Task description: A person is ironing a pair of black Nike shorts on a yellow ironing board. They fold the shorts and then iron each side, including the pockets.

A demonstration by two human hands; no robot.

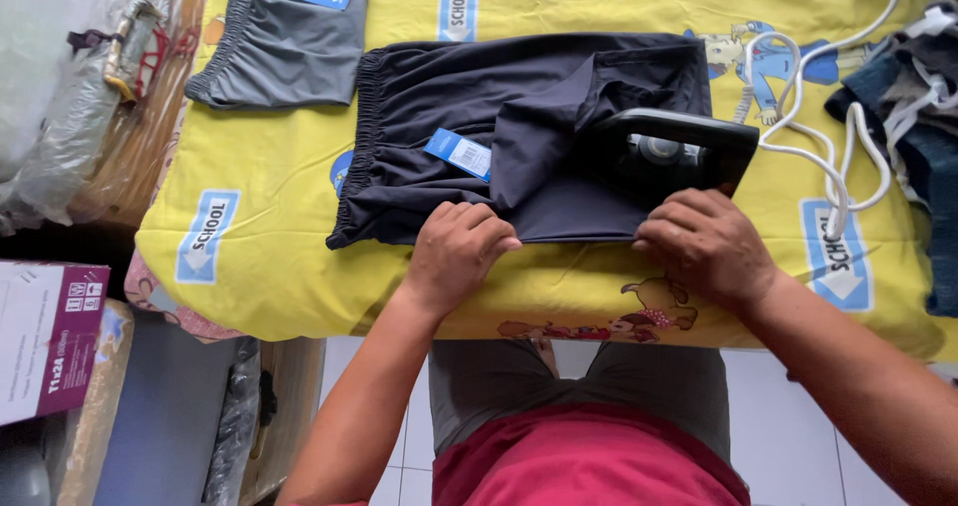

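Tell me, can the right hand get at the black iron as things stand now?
Probably yes. The right hand lies on the dark shorts beside the black iron, and nothing stands between them.

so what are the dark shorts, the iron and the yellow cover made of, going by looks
Dark shorts: thin woven synthetic, probably; matt, with soft creases and a gathered elastic waist.
Iron: black hard plastic body, seemingly; glossy highlights on the handle.
Yellow cover: printed cotton-like cloth; dull, cartoon pattern, draping over the edge.
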